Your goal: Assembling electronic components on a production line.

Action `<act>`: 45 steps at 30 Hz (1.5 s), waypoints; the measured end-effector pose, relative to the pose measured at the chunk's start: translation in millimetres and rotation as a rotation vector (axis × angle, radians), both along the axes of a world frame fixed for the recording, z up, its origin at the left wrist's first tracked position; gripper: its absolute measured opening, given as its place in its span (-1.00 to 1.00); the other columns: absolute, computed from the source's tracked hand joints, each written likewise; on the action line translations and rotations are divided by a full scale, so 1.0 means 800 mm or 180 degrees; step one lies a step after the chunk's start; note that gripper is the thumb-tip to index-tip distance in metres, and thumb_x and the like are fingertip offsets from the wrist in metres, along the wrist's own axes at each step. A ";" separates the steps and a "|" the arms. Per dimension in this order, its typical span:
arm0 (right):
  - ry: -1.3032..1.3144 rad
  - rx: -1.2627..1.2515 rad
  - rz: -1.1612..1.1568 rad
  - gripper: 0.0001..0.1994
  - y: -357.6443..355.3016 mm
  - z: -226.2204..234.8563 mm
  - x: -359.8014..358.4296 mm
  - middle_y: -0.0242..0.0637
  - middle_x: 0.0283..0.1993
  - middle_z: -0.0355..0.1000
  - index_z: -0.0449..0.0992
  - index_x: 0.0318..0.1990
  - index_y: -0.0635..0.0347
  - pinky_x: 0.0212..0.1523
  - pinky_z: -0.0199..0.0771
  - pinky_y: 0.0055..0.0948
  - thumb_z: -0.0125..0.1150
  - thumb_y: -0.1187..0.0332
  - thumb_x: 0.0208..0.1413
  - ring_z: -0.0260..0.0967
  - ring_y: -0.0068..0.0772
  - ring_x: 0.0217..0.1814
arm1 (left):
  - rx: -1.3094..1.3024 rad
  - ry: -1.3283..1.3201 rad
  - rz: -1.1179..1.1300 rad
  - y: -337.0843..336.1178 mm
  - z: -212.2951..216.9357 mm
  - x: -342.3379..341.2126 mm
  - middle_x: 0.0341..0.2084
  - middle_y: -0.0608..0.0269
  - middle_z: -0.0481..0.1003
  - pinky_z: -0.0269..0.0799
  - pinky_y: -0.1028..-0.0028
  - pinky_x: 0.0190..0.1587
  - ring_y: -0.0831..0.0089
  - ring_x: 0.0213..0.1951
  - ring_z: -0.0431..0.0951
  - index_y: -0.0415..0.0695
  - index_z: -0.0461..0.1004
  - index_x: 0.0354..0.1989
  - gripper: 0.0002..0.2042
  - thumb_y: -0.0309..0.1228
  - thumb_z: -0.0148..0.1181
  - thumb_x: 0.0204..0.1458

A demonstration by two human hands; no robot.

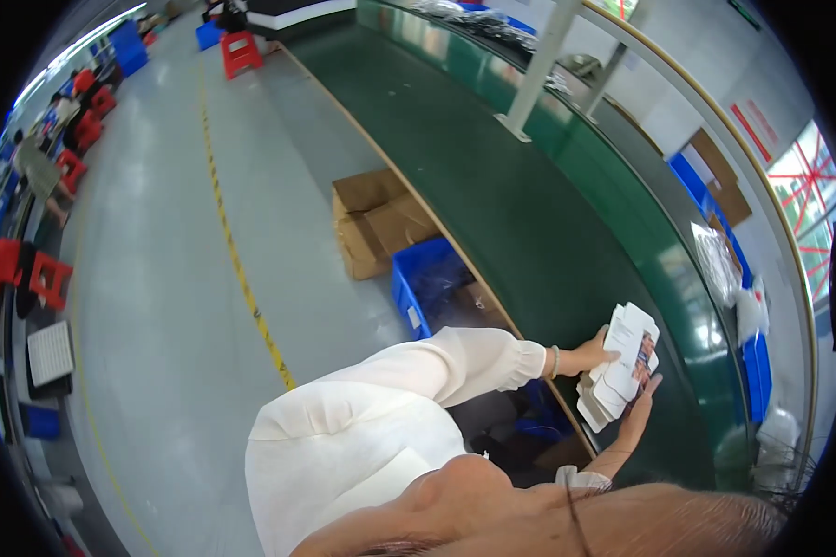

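Observation:
A stack of white cardboard cartons (622, 348) is held over the green work surface (529, 223) by both of my hands. They look like flattened boxes with flaps at their ends, and a coloured picture is printed on the top one. My left hand (587, 356) grips the stack's near left edge, its thumb lying on top. On the opposite side, my right hand (638, 410) is closed along the lower right edge, with its fingers partly hidden. Whether the stack rests on the surface I cannot tell.
Below the bench edge stand a brown cardboard box (367, 223) and a blue bin (409, 292) with clear plastic inside. A white post (541, 79) rises beyond the surface. Clear plastic bags (715, 265) lie along the far right. Red stools (241, 54) stand across the grey floor.

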State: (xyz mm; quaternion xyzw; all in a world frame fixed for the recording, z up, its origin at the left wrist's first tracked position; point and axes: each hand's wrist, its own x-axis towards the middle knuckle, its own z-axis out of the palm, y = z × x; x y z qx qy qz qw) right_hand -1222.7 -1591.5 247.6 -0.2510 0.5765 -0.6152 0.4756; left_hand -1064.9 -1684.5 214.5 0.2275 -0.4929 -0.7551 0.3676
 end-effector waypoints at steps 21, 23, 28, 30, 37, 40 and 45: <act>0.1836 -0.0309 -0.0848 -0.62 -0.059 -0.090 -0.119 -0.11 -0.31 0.48 0.48 -0.21 0.49 -0.25 0.40 -0.49 0.18 0.24 0.02 0.42 -0.36 -0.33 | -0.1462 -0.0501 0.0815 -0.003 0.055 0.074 -0.19 -0.08 0.45 0.35 0.39 -0.06 0.22 -0.12 0.47 -0.25 0.20 0.08 -0.53 -0.23 0.04 0.07; 0.2419 0.0220 -0.0762 -0.60 -0.040 -0.055 -0.081 -0.12 -0.26 0.49 0.48 -0.17 0.47 -0.21 0.39 -0.50 0.19 0.22 0.01 0.42 -0.38 -0.29 | -0.1320 -0.0449 0.1043 0.008 0.050 0.073 -0.34 0.02 0.51 0.38 0.42 -0.19 0.28 -0.27 0.51 -0.30 0.33 -0.04 -0.55 -0.22 0.11 -0.02; 0.3275 -0.0086 -0.0927 -0.62 -0.028 -0.070 -0.107 -0.09 -0.23 0.50 0.49 -0.15 0.38 -0.18 0.40 -0.43 0.19 0.21 0.00 0.45 -0.31 -0.24 | -0.1475 -0.0737 0.0954 0.006 0.041 0.081 -0.39 0.05 0.52 0.39 0.42 -0.22 0.34 -0.30 0.52 -0.24 0.46 -0.20 -0.68 -0.27 0.13 -0.08; 0.2944 -0.0254 -0.0685 -0.68 -0.018 -0.056 -0.093 -0.12 -0.27 0.50 0.52 -0.19 0.30 -0.18 0.40 -0.42 0.20 0.23 -0.02 0.46 -0.29 -0.23 | -0.2206 -0.0489 0.1446 0.003 0.032 0.075 -0.37 0.10 0.51 0.41 0.38 -0.27 0.26 -0.32 0.52 -0.22 0.46 -0.24 -0.74 -0.35 0.08 -0.09; 0.3425 0.0166 -0.1208 -0.76 -0.033 0.036 0.033 -0.14 -0.37 0.44 0.53 -0.34 0.21 -0.27 0.35 -0.35 0.14 0.23 -0.03 0.41 -0.15 -0.27 | -0.1727 -0.0539 0.1235 -0.004 0.054 0.076 -0.21 0.18 0.46 0.33 0.50 -0.06 0.47 -0.13 0.43 -0.23 0.39 -0.07 -0.74 -0.54 0.02 0.02; 0.3367 0.0101 -0.1765 -0.75 -0.034 0.026 0.019 -0.13 -0.46 0.43 0.55 -0.41 0.24 -0.32 0.35 -0.25 0.24 0.22 -0.12 0.39 -0.11 -0.39 | -0.1708 -0.0613 0.0898 -0.010 0.043 0.056 -0.18 0.18 0.44 0.33 0.52 -0.07 0.48 -0.13 0.41 -0.23 0.34 0.02 -0.67 -0.52 0.07 0.03; 0.2692 0.0283 -0.1814 -0.80 0.005 0.031 0.010 -0.23 -0.55 0.42 0.52 -0.41 0.28 -0.42 0.36 -0.45 0.29 0.35 -0.18 0.38 -0.39 -0.51 | -0.1670 -0.0589 0.0709 0.005 0.036 0.033 -0.17 0.15 0.46 0.35 0.50 -0.14 0.43 -0.15 0.45 -0.14 0.36 0.01 -0.68 -0.46 0.07 0.04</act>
